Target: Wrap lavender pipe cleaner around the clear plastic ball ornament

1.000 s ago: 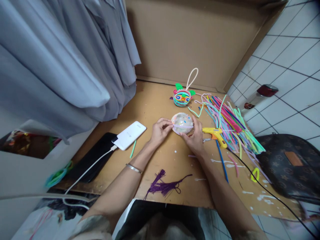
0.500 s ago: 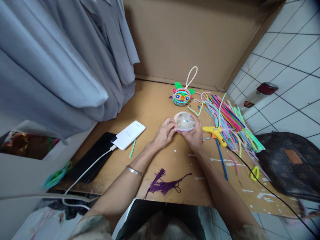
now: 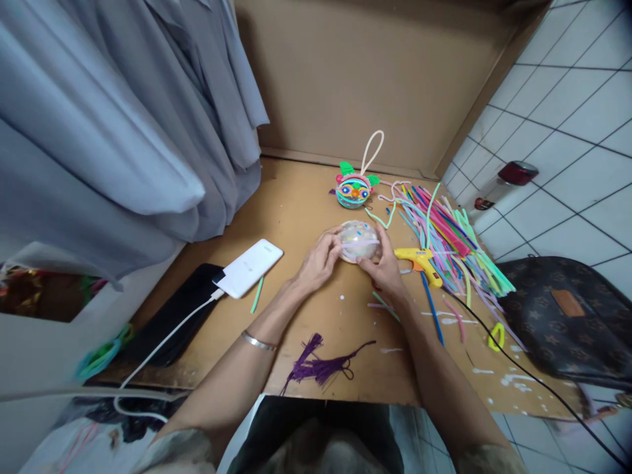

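Observation:
Between my two hands is a clear plastic ball [image 3: 358, 238] with small coloured specks and a pale lilac strip around it. My left hand [image 3: 320, 258] closes on its left side with the fingertips. My right hand [image 3: 385, 264] grips the right side, thumb at the front. Just beyond the ball sits a finished-looking lion-head ornament [image 3: 354, 191] with green ears, blue eyes and a cream loop. Close to the right hand lies a yellow glue gun [image 3: 419, 261] with a black cord.
Many coloured pipe cleaners [image 3: 449, 230] are heaped at the right, beside a dark patterned bag [image 3: 567, 319]. A purple tassel [image 3: 320, 365] lies near the front edge. On the left are a white power bank [image 3: 251, 268] with a cable and a black tablet-like slab [image 3: 172, 322].
Both hands have turned the ball, so the lilac strip now crosses its front instead of its lower edge. The whole view has shifted slightly.

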A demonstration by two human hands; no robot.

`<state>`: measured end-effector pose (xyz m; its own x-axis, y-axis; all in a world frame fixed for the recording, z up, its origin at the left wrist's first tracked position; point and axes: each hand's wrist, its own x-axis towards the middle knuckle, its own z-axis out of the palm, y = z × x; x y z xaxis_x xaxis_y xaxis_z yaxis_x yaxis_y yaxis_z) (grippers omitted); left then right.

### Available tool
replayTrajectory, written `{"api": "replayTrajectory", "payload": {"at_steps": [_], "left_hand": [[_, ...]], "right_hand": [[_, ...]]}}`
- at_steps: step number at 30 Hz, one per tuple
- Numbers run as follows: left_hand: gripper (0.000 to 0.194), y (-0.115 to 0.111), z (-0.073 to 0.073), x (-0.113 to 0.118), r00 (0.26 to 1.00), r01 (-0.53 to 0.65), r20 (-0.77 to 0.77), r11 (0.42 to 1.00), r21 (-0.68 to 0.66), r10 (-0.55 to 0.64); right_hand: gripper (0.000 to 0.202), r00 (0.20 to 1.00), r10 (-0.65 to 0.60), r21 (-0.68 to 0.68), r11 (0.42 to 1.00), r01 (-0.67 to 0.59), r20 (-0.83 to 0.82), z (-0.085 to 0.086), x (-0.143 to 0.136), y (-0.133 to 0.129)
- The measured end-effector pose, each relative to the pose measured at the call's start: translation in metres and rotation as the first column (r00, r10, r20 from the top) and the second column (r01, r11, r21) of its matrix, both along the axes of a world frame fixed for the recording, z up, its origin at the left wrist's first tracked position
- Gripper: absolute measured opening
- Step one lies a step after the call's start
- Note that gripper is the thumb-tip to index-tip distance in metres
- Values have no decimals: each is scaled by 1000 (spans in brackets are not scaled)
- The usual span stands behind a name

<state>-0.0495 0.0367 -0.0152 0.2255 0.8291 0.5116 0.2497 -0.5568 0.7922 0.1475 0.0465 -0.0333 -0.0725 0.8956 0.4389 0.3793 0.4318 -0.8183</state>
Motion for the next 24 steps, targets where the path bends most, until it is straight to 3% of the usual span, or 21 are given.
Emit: {"api": "replayTrajectory", "payload": {"at_steps": [3,8,13,20,24], "left_hand": [[37,5,-4,-5,995,-30,90,996,-81,37],[45,20,-18,-12,960,-21,273,985,-170,67],[41,29,-30,-15,920,-25,375,973,-231,113],[34,29,-31,-13,889,-54,423,958,-282,174],[39,29,-29,-15,909,-40,389,962,-270,147]], "right_hand": [[100,997,26,-16,999,-27,-76,-5,-1,2],[96,986,16,-45,999,-24,-164,-15,-5,6],[71,975,-18,-33,999,11,-222,-17,-5,6],[54,968,-65,-6,998,66,-241,-7,-11,-4],[45,964,-75,0,997,77,-255,-6,-12,-5]]}}
